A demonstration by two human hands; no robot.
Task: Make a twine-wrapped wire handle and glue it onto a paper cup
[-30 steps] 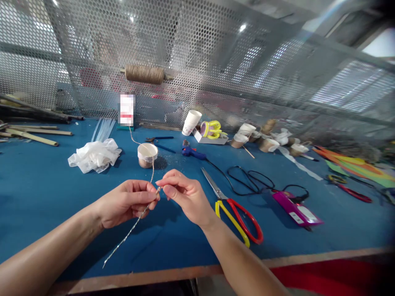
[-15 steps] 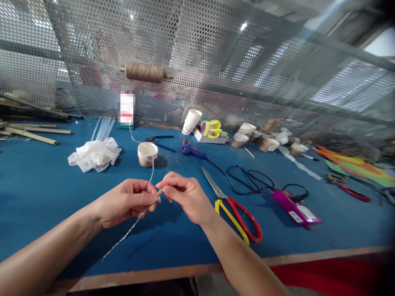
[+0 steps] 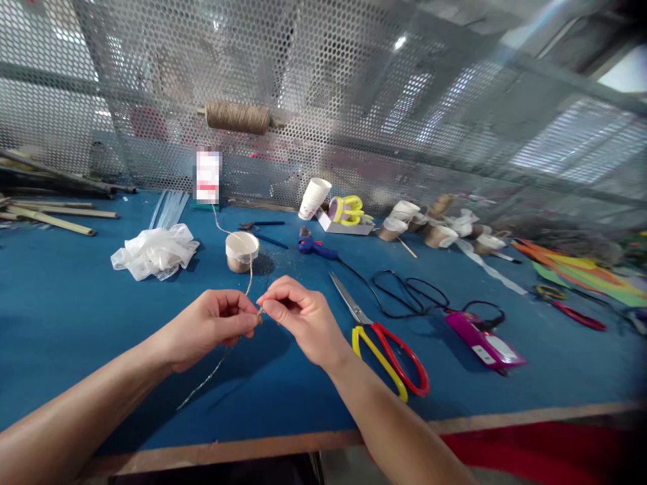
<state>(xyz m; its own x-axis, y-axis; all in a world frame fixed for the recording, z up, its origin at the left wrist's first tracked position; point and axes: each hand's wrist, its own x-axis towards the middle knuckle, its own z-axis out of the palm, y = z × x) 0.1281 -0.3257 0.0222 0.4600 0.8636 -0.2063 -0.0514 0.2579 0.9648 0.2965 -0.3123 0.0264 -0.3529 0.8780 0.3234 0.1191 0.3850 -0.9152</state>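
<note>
My left hand (image 3: 215,328) and my right hand (image 3: 298,320) meet fingertip to fingertip above the blue table. Between them they pinch a thin length of twine (image 3: 207,378); its loose end trails down and left from my left fingers. The same strand rises behind my hands to a small paper-and-brown cup (image 3: 242,256) with a white rim, just beyond them. Whether there is a knot or a loop at the pinch is too small to tell. Right of my right hand lie large scissors (image 3: 387,350) with one red and one yellow handle, blades slightly apart.
Crumpled white gauze (image 3: 156,252) lies left, near clear glue sticks (image 3: 170,209). Behind the cup are blue-handled pliers (image 3: 263,232) and a blue glue gun (image 3: 316,249), its black cord running right toward a purple device (image 3: 482,340). A twine spool (image 3: 237,117) hangs on the mesh.
The twine's loose end has swung slightly to the right and up. Both hands keep their pinch, with only small finger shifts.
</note>
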